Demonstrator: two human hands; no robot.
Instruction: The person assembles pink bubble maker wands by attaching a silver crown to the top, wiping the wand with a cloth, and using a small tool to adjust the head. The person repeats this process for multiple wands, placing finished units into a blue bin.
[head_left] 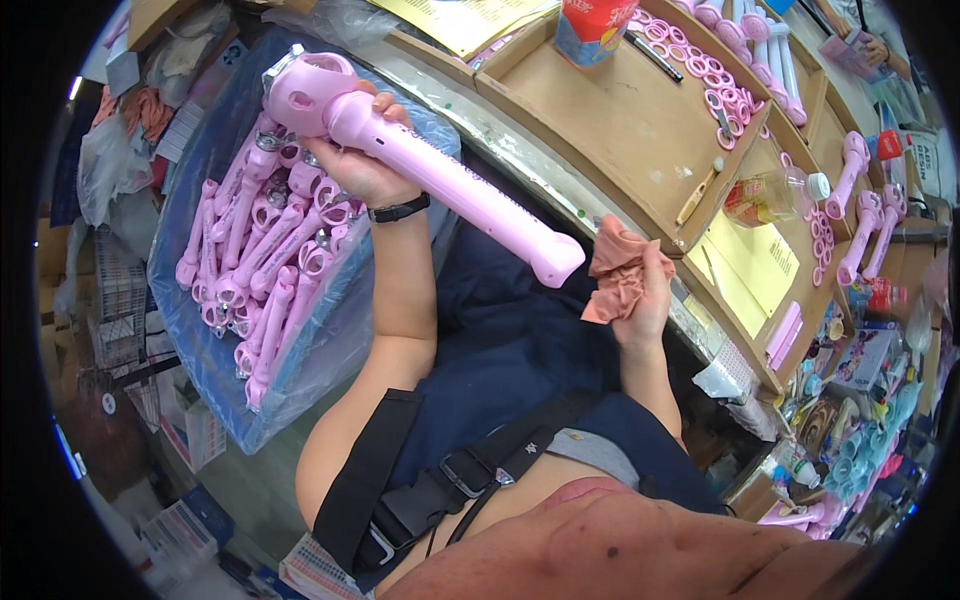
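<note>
My left hand is closed round a long pink plastic wand, just below its wide head. The head has round openings and a shiny silvery part at its far end. The wand slants down to the right, and its flared base ends close to a crumpled salmon-coloured cloth. That cloth is gripped in my right hand, a small distance from the base. Under and left of my left hand, many similar pink wands lie heaped in a bin lined with blue plastic.
Along the far side and right runs a workbench with a cardboard tray. On it are a red cup, pink rings, a brush, a plastic bottle and yellow paper. Part of another person's hand shows at the upper right.
</note>
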